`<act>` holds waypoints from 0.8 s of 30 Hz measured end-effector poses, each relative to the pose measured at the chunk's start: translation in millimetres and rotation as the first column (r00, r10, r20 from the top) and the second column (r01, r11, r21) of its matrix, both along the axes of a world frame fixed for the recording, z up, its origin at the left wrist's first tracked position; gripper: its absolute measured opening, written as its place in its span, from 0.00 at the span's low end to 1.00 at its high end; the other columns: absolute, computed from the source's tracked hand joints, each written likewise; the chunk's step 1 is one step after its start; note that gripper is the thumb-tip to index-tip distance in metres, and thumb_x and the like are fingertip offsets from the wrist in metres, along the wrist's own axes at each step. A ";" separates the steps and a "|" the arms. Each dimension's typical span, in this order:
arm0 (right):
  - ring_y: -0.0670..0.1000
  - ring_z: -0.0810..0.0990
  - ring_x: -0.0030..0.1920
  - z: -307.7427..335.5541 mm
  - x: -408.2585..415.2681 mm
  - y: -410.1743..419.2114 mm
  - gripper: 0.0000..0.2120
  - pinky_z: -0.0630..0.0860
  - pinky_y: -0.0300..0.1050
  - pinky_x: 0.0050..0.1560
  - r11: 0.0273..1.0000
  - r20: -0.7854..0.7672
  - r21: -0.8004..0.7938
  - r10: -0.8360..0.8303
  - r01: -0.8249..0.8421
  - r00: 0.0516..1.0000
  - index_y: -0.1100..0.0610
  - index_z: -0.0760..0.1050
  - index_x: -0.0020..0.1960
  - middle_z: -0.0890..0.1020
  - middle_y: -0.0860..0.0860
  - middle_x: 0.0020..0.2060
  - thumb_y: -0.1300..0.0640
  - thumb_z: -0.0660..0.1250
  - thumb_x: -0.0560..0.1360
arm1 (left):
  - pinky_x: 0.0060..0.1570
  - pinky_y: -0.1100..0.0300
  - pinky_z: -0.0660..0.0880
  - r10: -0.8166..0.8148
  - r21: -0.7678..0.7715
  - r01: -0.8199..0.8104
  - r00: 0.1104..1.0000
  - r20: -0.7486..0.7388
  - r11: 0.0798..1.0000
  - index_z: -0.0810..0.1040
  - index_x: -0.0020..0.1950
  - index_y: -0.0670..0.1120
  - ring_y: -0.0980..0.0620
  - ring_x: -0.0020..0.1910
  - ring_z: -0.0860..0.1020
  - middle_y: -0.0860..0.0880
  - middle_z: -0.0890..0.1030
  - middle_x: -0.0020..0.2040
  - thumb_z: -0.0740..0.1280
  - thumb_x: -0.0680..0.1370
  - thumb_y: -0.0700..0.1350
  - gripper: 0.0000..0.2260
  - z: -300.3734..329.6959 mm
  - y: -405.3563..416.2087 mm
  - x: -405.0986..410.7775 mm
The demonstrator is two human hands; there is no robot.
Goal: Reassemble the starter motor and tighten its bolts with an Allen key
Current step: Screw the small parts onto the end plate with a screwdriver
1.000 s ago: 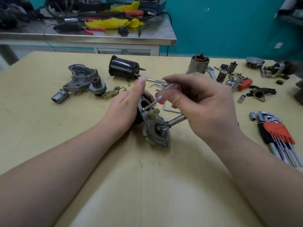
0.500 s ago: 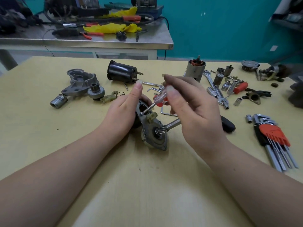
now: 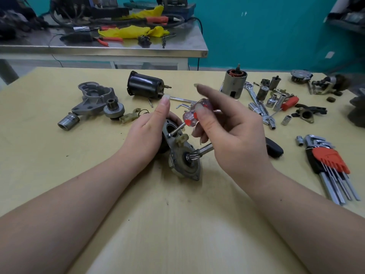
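Note:
At the middle of the yellow table (image 3: 177,224) the starter motor end plate (image 3: 184,161) stands on its edge, its splined shaft pointing right. My left hand (image 3: 147,133) holds the plate's far side, thumb raised. My right hand (image 3: 227,133) pinches a short screwdriver (image 3: 194,115) with a clear, red-striped handle; its tip sits on a screw near the plate's top. The black motor casing (image 3: 145,87) lies behind, the armature (image 3: 234,83) stands at the back right, and the grey nose housing (image 3: 92,99) lies at the left. A red-holdered Allen key set (image 3: 331,165) lies at the right.
Sockets, a spanner (image 3: 256,101) and small parts are scattered at the back right. A pinion gear (image 3: 114,110) and a loose socket (image 3: 68,121) lie at the left. A black handle (image 3: 274,148) lies beside my right wrist. A steel bench (image 3: 118,50) with tools stands behind.
My right fingers have shifted on the screwdriver handle, the index finger lifting straight out. The left hand and the plate have stayed put. The camera has tilted slightly.

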State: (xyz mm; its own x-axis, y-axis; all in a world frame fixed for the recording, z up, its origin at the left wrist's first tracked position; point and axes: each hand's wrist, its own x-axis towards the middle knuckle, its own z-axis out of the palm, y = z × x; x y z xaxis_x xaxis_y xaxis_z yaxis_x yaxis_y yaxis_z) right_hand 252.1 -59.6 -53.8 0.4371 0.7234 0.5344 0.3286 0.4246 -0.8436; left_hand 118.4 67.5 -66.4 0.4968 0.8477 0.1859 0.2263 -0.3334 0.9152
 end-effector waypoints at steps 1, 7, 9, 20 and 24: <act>0.49 0.85 0.42 1.4 -1.5 0.6 0.17 0.80 0.37 0.42 1.000 -0.022 0.018 0.004 -0.004 1.000 0.49 0.81 0.69 0.83 0.47 0.45 0.58 0.72 0.81 | 0.37 0.81 0.66 0.003 -0.001 -0.003 1.000 0.000 1.000 0.87 0.44 0.57 0.70 0.42 0.81 0.61 0.87 0.40 0.50 0.87 0.67 0.30 0.1 0.2 -0.3; 0.56 0.85 0.47 0.7 -3.6 -2.0 0.17 0.81 0.42 0.39 1.000 -0.025 0.001 0.024 -0.024 0.999 0.52 0.79 0.72 0.83 0.50 0.54 0.53 0.69 0.83 | 0.35 0.80 0.67 0.001 -0.018 -0.001 1.000 0.000 1.000 0.87 0.44 0.57 0.69 0.40 0.82 0.58 0.87 0.38 0.50 0.87 0.68 0.30 0.0 -0.5 -0.8; 0.57 0.84 0.46 -0.2 -2.6 -2.6 0.18 0.82 0.41 0.35 1.000 -0.023 -0.014 0.016 -0.016 1.000 0.50 0.78 0.73 0.83 0.51 0.53 0.57 0.67 0.83 | 0.36 0.80 0.68 0.006 -0.017 -0.006 1.000 0.007 1.000 0.87 0.43 0.57 0.69 0.39 0.82 0.58 0.87 0.37 0.50 0.87 0.67 0.30 0.0 -0.8 -0.3; 0.54 0.84 0.41 -0.5 -0.1 -2.3 0.18 0.82 0.44 0.34 1.000 -0.027 -0.016 0.024 -0.024 0.999 0.52 0.79 0.73 0.82 0.49 0.51 0.58 0.66 0.84 | 0.34 0.77 0.69 -0.008 -0.044 0.009 0.999 0.031 0.999 0.87 0.43 0.55 0.64 0.39 0.83 0.55 0.88 0.38 0.51 0.88 0.67 0.30 -0.7 -0.4 -0.5; 0.51 0.84 0.36 3.1 -4.2 -0.7 0.12 0.81 0.44 0.31 1.000 -0.025 0.003 -0.016 0.016 1.000 0.45 0.85 0.60 0.83 0.54 0.46 0.57 0.75 0.79 | 0.35 0.77 0.70 -0.020 -0.060 0.022 0.999 0.046 0.998 0.88 0.44 0.54 0.64 0.41 0.84 0.54 0.88 0.40 0.52 0.88 0.66 0.30 0.0 -0.9 -1.5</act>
State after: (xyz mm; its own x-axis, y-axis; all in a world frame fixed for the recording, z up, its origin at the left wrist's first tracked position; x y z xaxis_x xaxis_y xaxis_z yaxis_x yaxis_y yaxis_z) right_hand 247.9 -60.3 -50.7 0.4618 0.7143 0.5258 0.3146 0.4224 -0.8501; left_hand 116.9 66.5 -66.5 0.5068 0.8476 0.1573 0.1773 -0.2810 0.9432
